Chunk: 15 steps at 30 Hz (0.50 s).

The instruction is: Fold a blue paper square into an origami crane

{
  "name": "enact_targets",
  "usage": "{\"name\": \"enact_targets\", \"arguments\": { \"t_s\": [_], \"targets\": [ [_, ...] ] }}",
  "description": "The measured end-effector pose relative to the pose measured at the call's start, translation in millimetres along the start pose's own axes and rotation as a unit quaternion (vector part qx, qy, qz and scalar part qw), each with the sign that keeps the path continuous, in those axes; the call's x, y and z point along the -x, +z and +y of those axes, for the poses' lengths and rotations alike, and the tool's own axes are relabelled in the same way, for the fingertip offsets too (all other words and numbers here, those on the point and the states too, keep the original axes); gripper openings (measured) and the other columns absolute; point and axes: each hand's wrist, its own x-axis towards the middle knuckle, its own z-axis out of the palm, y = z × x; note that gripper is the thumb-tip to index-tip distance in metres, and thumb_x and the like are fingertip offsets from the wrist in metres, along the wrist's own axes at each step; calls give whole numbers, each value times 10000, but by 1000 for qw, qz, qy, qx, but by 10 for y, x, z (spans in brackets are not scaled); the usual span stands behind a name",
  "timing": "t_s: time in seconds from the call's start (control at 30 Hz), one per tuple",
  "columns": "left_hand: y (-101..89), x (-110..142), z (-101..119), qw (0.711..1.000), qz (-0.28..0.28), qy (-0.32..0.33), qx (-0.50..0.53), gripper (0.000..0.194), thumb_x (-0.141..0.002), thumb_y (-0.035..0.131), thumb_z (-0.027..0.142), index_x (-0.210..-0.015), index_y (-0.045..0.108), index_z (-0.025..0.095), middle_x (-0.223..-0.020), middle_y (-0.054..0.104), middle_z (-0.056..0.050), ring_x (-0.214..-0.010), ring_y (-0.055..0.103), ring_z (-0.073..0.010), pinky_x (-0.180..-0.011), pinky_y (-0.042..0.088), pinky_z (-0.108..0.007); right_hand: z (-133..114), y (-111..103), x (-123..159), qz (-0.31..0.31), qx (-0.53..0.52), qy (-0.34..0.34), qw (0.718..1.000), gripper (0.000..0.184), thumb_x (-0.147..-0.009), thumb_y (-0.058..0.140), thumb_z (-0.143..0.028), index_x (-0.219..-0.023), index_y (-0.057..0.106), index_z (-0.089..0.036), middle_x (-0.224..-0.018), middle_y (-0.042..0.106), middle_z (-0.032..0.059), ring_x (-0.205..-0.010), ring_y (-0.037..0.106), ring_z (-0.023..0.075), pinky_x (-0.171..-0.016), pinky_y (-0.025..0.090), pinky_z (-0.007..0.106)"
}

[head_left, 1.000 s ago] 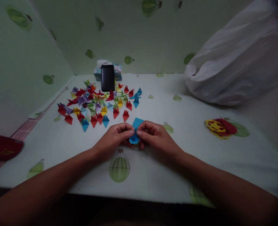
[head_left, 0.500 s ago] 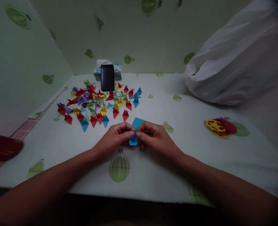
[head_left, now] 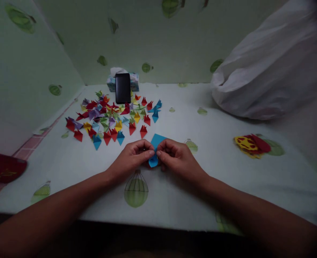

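Observation:
My left hand (head_left: 131, 157) and my right hand (head_left: 176, 157) meet at the middle of the table, both pinching a small blue paper (head_left: 154, 149) that is partly folded. Its upper corner sticks out beyond my fingers and its lower folded tip shows between my thumbs. Just beyond my hands lies a spread of several small folded paper pieces (head_left: 112, 118) in red, blue, yellow, purple and green.
A black phone (head_left: 122, 88) leans upright against a tissue box (head_left: 133, 81) at the back. A big white plastic bag (head_left: 271, 68) fills the right rear. A red and yellow paper stack (head_left: 251, 145) lies at the right. A dark red object (head_left: 3, 166) sits at the left edge.
My hands have barely moved; the fingers shifted slightly on the blue paper, pressing its fold.

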Motion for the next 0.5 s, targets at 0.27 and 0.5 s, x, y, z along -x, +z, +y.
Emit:
{"name": "enact_targets", "arguments": {
  "t_s": [0.27,0.5],
  "targets": [
    [46,12,-19,1000,12,-20,19,228,-799,766,332,-850,641,149,-732,643,13,-648,603,-99,-619,492,-222,7,21,4,26,23,-4,999,121,-795,589,-255,-699,536,-202,-601,548,-33,-527,510,112,-503,378,252],
    [53,14,0,999,19,-35,31,213,-778,772,310,-822,642,146,-699,638,13,-614,584,-95,-593,482,-218,-15,18,23,3,-13,14,1000,137,-818,602,-271,-718,535,-205,-602,548,-40,-502,520,105,-492,394,250]
  ]
}}
